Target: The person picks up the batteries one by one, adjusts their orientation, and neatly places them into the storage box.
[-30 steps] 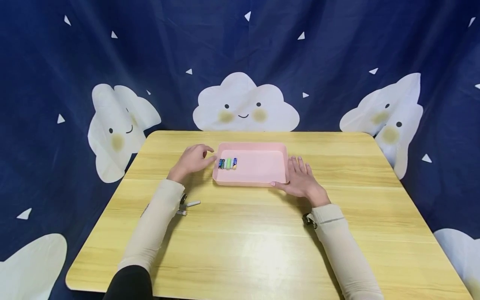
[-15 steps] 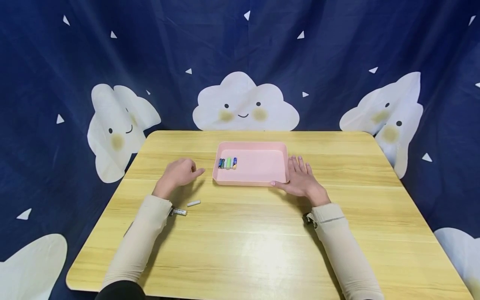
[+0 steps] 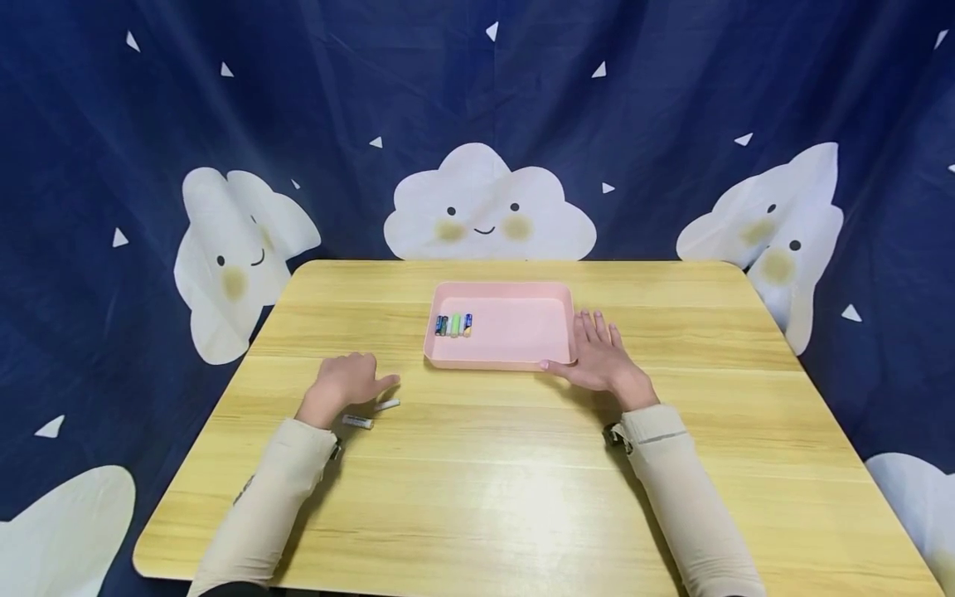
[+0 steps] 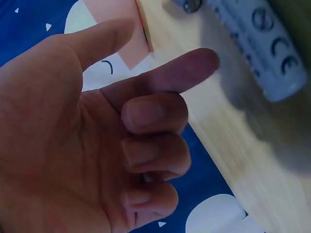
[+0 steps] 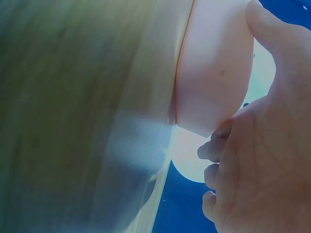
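My left hand [image 3: 343,385] hovers over the left of the table, just above two white batteries lying there. The nearer battery [image 3: 358,422] lies by the wrist; the other battery [image 3: 388,405] is below the thumb, partly covered. In the left wrist view, thumb and index finger stand apart with nothing between them, the other fingers curl loosely, and a battery [image 4: 267,53] with a CE mark lies beyond. My right hand [image 3: 597,361] rests with straight fingers against the right end of a pink tray [image 3: 515,327], thumb at its front corner. Several batteries [image 3: 455,325] stand in a row at the tray's left.
The wooden table [image 3: 485,464] has rounded corners. Behind it hangs a dark blue curtain [image 3: 336,83] with white clouds and small triangles.
My left hand has moved away from the tray's left side, toward me and leftward, to above the two white batteries. The right hand and the tray have stayed put.
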Motion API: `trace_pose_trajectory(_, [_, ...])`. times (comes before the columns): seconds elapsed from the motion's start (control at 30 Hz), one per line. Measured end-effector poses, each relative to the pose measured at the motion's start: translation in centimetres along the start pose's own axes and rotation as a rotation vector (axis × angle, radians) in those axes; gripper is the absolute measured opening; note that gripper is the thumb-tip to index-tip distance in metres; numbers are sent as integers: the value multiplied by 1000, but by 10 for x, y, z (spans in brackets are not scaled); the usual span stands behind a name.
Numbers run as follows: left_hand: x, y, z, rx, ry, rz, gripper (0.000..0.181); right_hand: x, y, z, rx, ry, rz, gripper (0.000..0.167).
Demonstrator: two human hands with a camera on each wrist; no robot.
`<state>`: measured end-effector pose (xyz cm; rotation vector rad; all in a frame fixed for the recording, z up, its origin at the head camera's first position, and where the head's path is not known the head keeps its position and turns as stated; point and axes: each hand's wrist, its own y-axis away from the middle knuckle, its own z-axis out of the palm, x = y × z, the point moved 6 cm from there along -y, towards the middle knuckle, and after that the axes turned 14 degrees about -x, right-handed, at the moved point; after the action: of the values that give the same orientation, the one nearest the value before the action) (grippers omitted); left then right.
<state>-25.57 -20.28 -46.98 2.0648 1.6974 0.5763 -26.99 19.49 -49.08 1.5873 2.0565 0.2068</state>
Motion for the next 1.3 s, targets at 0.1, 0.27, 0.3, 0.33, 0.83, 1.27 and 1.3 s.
trace_pose_trajectory(0.1, [3, 2, 5, -10, -6, -25, 58, 1, 0, 1, 1, -6, 0, 123])
trace_pose_trajectory(0.27, [9, 5, 10, -27, -14, -50, 62, 3, 0, 2, -2, -2, 4, 123])
trace_pose_trajectory(0.3, [10, 6, 11, -33, -15, -52, 63, 3, 0, 3, -1, 1, 4, 123])
trace_pose_trajectory(0.33, [10, 6, 12, -37, -17, -54, 63, 3, 0, 3, -1, 1, 3, 123])
trace_pose_trajectory(0.83, [18, 6, 16, -60, -40, -23, 54, 1, -1, 2, 6, 10, 2, 123])
trace_pose_trajectory(1.27, [24, 16, 11, 7, -42, 59, 44, 1, -1, 1, 0, 14, 6, 123])
trace_pose_trajectory(1.3, [24, 17, 10, 19, -43, 70, 41, 1, -1, 1, -1, 13, 7, 123])
